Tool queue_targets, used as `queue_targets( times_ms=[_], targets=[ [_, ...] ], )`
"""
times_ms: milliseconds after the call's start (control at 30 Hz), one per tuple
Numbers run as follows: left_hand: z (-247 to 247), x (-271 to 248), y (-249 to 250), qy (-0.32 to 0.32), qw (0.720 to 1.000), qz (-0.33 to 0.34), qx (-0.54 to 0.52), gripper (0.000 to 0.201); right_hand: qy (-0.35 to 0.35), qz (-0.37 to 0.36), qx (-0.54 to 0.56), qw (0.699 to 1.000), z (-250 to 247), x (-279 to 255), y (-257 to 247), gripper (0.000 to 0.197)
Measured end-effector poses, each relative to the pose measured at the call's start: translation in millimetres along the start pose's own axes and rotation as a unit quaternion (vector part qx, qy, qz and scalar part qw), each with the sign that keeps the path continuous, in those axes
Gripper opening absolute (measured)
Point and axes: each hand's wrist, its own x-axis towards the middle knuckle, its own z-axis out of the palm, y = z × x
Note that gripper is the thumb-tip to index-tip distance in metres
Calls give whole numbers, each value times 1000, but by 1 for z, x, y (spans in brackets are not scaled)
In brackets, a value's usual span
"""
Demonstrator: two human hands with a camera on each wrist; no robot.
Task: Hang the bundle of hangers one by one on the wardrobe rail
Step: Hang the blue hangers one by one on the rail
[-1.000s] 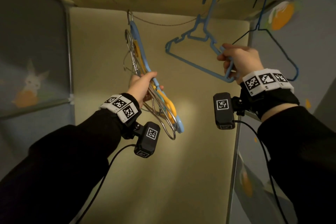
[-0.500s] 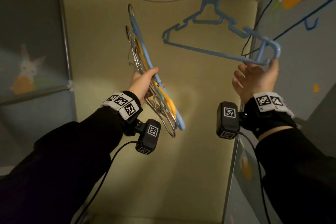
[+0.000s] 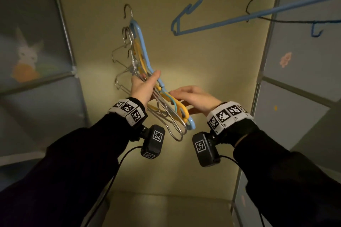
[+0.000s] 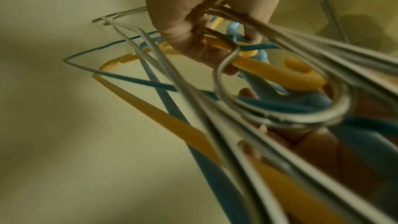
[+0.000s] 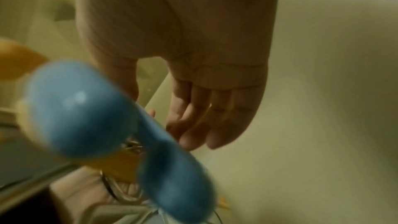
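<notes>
1. Right hand (image 3: 193, 97): fingers straight and relaxed, gripping nothing, reaching toward the bundle's hook end.
2. Left hand (image 3: 144, 88): fingers curled tightly round the middle of the bundle (image 3: 147, 79), held upright between the two hands.
3. Bundle: metal, yellow and blue hangers interlocked, hooks crossing low by the right hand.
4. Hung hanger (image 3: 239, 16): blue, overhead to the right; the rail is out of view.
5. Risk: a pulled hanger may drag its tangled neighbours out, or several may drop if the left grip loosens.
</notes>
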Motion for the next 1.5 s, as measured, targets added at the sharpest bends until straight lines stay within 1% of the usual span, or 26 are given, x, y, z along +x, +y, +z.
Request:
queue_targets(
  times_ms=[33, 100, 133, 233, 267, 333, 400, 500, 600, 667, 733, 833, 933, 1000, 1133, 1267, 1500],
  targets=[
    [-3, 0, -1, 4, 1000, 1, 2, 64, -18, 4, -2, 1000, 3, 2, 0, 32],
    [-8, 0, -3, 17, 1000, 0, 7, 60, -42, 7, 17, 999, 5, 4, 2, 21],
    [-10, 1, -4, 25, 1000, 0, 9, 62, -52, 9, 28, 998, 6, 5, 4, 17],
    [-15, 5, -9, 39, 999, -14, 16, 85, -95, 5, 42, 995, 11, 8, 8, 22],
    [-17, 6, -11, 36, 999, -18, 27, 86, -105, 1, 36, 994, 14, 9, 9, 23],
    [-17, 3, -12, 30, 998, -24, 50, 73, -116, -5, 11, 993, 16, 11, 11, 26],
    [-18, 5, -15, 34, 997, -32, 66, 63, -106, -4, -7, 994, 16, 12, 12, 27],
    [-19, 10, -16, 27, 997, -49, 54, 57, -42, -10, -19, 999, 14, 12, 13, 17],
    [-19, 16, -19, 29, 996, -62, 59, 43, 33, -27, -20, 999, 9, 15, 14, 26],
    [-20, 17, -19, 28, 996, -62, 62, 25, 67, -36, -39, 996, 4, 16, 13, 28],
    [-20, 18, -18, 29, 996, -58, 56, 19, 101, -41, -25, 994, -1, 14, 11, 29],
    [-18, 18, -13, 30, 998, -41, 43, 19, 186, -68, 11, 980, -12, 9, 6, 27],
    [-18, 19, -8, 34, 998, -40, 17, 24, 272, -102, -16, 957, -24, 3, -1, 27],
    [-18, 17, -2, 36, 999, -34, 0, 26, 310, -121, -28, 943, -32, -3, -7, 27],
    [-12, 13, 11, 31, 999, -15, -20, 26, 361, -169, -61, 915, -45, -21, -22, 25],
    [-6, 8, 28, 22, 999, 1, -30, 27, 399, -193, -74, 894, -48, -37, -34, 24],
    [1, 3, 54, 5, 999, 31, -33, 25, 466, -225, -95, 850, -51, -49, -63, 29]
  ],
)
